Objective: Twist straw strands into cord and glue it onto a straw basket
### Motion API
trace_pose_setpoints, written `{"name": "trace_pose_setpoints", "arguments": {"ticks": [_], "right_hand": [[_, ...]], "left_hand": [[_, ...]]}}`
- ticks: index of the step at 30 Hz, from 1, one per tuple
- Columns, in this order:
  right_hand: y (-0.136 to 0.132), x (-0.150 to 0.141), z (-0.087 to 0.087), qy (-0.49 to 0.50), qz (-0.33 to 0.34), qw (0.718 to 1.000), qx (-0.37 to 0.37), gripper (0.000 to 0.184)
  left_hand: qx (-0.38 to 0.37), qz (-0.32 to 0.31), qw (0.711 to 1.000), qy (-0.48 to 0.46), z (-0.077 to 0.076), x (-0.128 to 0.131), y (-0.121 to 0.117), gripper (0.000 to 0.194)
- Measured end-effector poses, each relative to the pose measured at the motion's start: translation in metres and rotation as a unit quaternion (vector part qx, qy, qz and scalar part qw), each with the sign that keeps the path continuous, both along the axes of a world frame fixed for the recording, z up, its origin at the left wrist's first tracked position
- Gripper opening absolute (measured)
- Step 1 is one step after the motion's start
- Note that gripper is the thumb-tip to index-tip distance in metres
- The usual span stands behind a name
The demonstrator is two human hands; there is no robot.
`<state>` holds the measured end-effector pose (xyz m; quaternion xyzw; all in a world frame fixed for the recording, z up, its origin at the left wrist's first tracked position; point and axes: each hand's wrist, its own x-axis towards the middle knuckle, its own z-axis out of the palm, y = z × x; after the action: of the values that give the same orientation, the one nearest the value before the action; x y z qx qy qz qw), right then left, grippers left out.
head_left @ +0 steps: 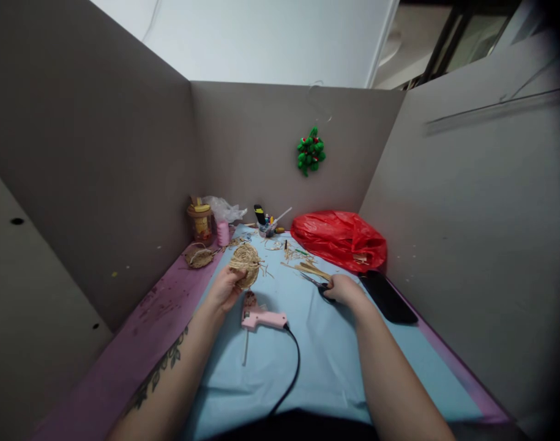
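A round piece of woven straw (245, 262) is pinched in my left hand (226, 289), raised a little above the blue sheet, with loose strands sticking out at its right edge. My right hand (346, 290) is closed at the black handles of a pair of scissors (324, 293), whose blades point up and to the left. Flat straw strips (314, 269) lie just beyond the scissors. Between my forearms rests a pink glue gun (264, 317), a glue stick poking out of it and its black cord running toward me.
Back right bulges a red plastic bag (337, 236), with a black flat object (387, 297) before it. Straw scraps (298, 252) litter the back near a tub of pens (267, 228). Left stand a brown cup (200, 223), pink thread spool (223, 233) and another woven piece (199, 258).
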<state>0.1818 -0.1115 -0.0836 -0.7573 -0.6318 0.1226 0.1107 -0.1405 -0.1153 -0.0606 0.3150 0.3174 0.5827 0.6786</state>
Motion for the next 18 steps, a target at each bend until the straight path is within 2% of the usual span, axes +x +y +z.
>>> {"name": "trace_pose_setpoints", "arguments": {"ticks": [2,5,7,9,10,12,14,18], "right_hand": [[-0.003,-0.003,0.004,0.098,0.011,0.994,0.036,0.017],[-0.010,-0.020,0.012,0.257,0.054,0.963,0.057,0.018],[-0.015,-0.041,0.016,0.381,0.120,0.915,0.062,0.022],[-0.020,-0.067,0.019,0.432,0.170,0.880,0.104,0.027],[-0.023,-0.079,0.019,0.432,0.192,0.872,0.126,0.030],[-0.026,-0.100,0.019,0.413,0.201,0.875,0.152,0.032],[-0.029,-0.112,0.017,0.366,0.184,0.894,0.180,0.031],[-0.032,-0.117,0.015,0.255,0.157,0.931,0.207,0.040]], "left_hand": [[-0.001,0.012,1.000,-0.012,-0.003,-0.001,0.002,0.030],[0.002,0.024,1.000,-0.017,-0.005,-0.002,0.004,0.030],[0.011,0.017,1.000,-0.011,-0.004,-0.001,0.004,0.031],[0.028,0.002,1.000,-0.006,-0.003,0.000,0.001,0.036],[0.034,-0.008,0.999,-0.003,-0.002,0.000,-0.001,0.037],[0.040,-0.025,0.999,0.003,0.000,0.003,-0.005,0.039],[0.038,-0.041,0.998,0.010,0.002,0.005,-0.009,0.039],[0.032,-0.084,0.996,0.018,0.005,0.012,-0.017,0.036]]}}
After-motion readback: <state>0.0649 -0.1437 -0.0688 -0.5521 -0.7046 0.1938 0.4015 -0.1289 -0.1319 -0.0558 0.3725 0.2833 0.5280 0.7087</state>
